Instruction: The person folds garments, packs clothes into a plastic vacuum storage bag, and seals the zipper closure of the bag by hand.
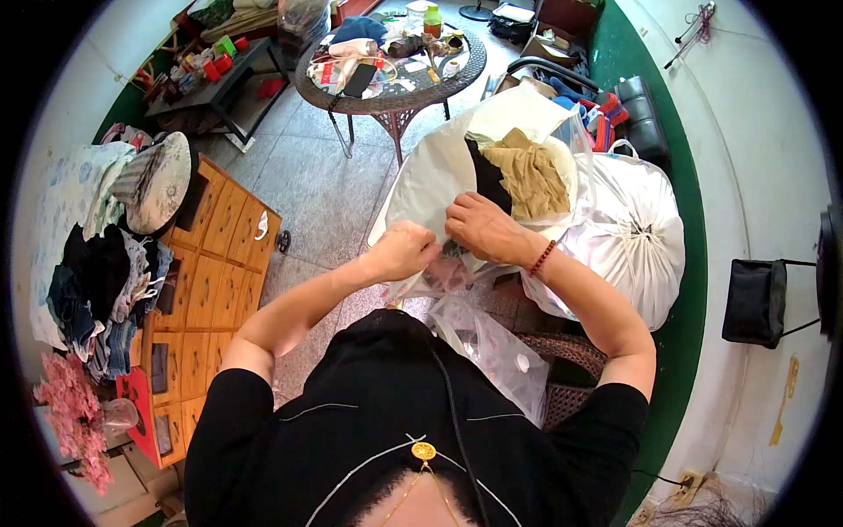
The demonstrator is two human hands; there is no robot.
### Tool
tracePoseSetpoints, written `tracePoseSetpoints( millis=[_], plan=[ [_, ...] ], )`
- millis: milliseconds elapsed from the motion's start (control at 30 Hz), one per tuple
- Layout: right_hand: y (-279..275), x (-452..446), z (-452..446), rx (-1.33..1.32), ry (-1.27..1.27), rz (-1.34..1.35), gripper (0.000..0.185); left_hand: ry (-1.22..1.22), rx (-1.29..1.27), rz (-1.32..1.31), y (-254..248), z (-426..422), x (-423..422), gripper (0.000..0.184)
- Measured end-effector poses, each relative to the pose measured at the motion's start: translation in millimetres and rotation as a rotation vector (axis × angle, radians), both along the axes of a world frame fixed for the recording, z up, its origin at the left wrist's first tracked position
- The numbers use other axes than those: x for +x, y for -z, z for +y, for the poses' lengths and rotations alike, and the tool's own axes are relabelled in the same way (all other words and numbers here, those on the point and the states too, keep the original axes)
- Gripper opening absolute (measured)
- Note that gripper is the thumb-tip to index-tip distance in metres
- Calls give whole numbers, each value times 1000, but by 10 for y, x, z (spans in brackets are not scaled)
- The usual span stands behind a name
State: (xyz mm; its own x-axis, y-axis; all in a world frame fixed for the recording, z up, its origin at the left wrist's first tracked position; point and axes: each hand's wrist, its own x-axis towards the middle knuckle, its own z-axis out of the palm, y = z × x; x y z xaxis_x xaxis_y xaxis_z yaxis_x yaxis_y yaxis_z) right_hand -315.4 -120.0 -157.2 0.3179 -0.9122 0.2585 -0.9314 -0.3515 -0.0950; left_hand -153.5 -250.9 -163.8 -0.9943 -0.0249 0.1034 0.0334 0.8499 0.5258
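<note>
A large white bag (430, 180) stands in front of me with its mouth wide. Crumpled brown material (529, 176) and a black cloth (488, 173) show inside it. At its near side, my left hand (402, 252) is closed, with the fingertips pinched together towards the right. My right hand (492, 228), with a red bead bracelet on the wrist, bends its fingers down over the same near side. Between the two hands hangs a see-through plastic bag (446, 274), pinkish and partly hidden; both hands seem to grip its top.
A tied white sack (637, 233) stands to the right, against the green and white wall. Nearer me, another clear plastic bag (496, 351) lies by a wicker chair (566, 360). A cluttered round table (391, 98) stands ahead, and a wooden drawer cabinet (206, 299) on the left.
</note>
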Motion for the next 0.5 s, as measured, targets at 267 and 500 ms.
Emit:
tracePoseSetpoints(
  millis=[267,500],
  plan=[
    [183,26,-31,-42,-16,-44,6,2,18,101,91,39,14,23],
    [128,58,-91,49,-69,-80,7,-46,3,232,278,55,96,19]
  ],
)
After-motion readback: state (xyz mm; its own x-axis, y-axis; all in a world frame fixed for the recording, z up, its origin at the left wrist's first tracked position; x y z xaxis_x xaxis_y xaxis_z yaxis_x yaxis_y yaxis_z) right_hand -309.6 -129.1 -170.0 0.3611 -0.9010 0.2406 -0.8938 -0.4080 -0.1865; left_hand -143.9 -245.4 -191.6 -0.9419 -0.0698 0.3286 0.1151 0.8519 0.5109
